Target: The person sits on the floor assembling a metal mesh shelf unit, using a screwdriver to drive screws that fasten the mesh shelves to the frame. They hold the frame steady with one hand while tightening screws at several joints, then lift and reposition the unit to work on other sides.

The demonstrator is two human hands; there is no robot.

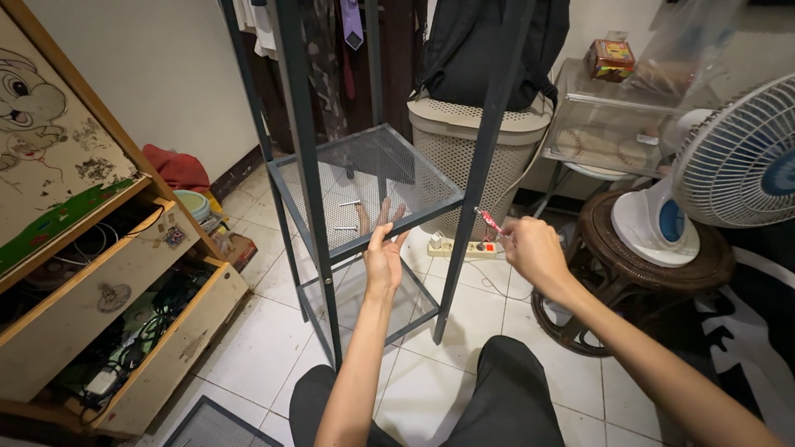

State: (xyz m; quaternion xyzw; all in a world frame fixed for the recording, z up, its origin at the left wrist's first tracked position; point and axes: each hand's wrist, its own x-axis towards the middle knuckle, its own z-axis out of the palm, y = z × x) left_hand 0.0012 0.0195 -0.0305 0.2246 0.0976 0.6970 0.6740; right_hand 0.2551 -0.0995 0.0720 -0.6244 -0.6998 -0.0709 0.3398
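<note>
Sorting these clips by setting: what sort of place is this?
Most likely a bedroom or home storage corner: clothes hang at the back, a laundry hamper stands by the wall, and a wooden drawer unit sits open beside a metal mesh shelf rack.

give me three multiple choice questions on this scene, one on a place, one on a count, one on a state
1. Where is the left hand?
A. under the front edge of the mesh shelf
B. on the fan
C. in a drawer

2. How many loose bolts lie on the mesh shelf?
A. none
B. two
C. six

3. How is the right hand?
A. flat and open
B. closed on a small red-handled tool at the rack's post
C. holding a cup

Answers:
1 A, its fingers show through the mesh.
2 B, two pale bolts lie there.
3 B, the fingers pinch the tool.
</note>
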